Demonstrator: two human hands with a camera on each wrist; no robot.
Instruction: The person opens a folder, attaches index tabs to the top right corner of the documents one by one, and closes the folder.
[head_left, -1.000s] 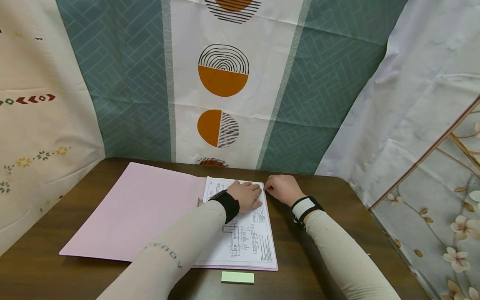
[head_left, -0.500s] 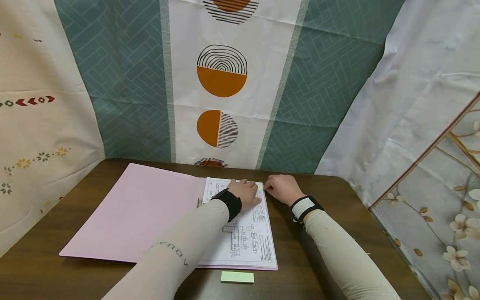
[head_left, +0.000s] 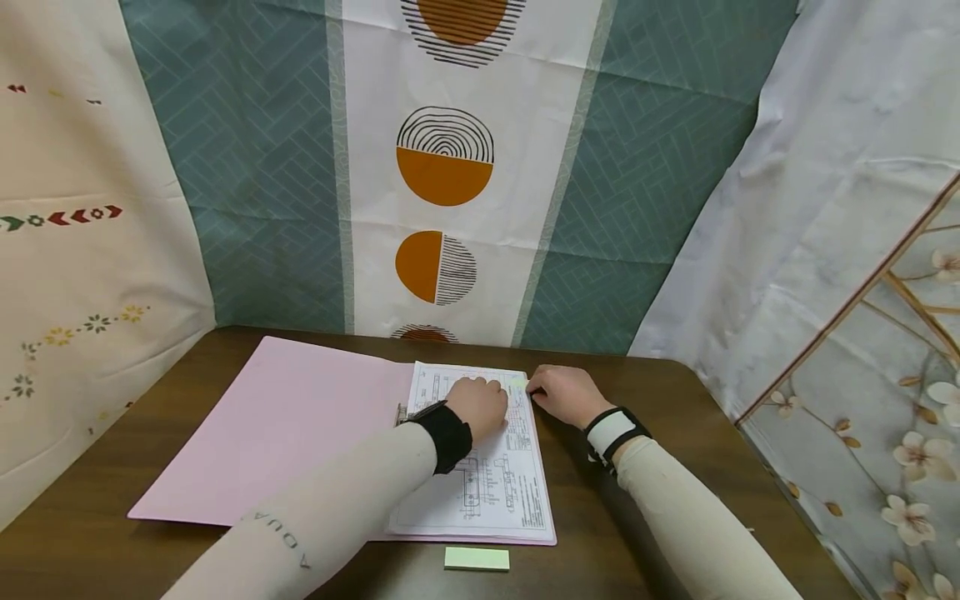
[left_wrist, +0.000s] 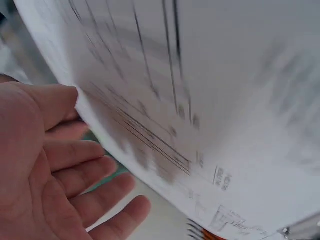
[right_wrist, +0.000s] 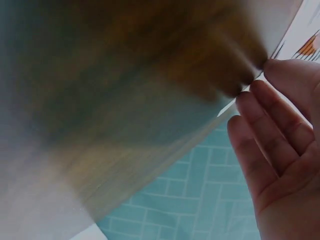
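Note:
A pink folder point(head_left: 285, 425) lies spread out on a brown table, holding a stack of printed technical drawing sheets point(head_left: 510, 500) on its right side. Near the top right corner of the upper sheet sits a pale yellow-green sticky note point(head_left: 519, 382). My left hand point(head_left: 480, 406) is over the upper half of this sheet, fingers loosely bent. The left wrist view shows its fingers point(left_wrist: 95, 175) spread beside the sheet, holding nothing visible. At the top right corner my right hand point(head_left: 568, 393) pinches the sheet's edge between thumb point(right_wrist: 292, 80) and fingers; the exact contact is partly hidden.
A pale green sticky-note pad point(head_left: 477, 558) lies on the table point(head_left: 622, 550) in front of the folder. A metal binder clip point(head_left: 401, 413) stands along the folder's fold. Patterned curtains point(head_left: 442, 275) hang behind and at both sides.
My left hand has drawn back toward me and its fingers have bent, uncovering the sticky note near the corner. My right hand stays at the sheet's corner. The head view has tilted slightly upward.

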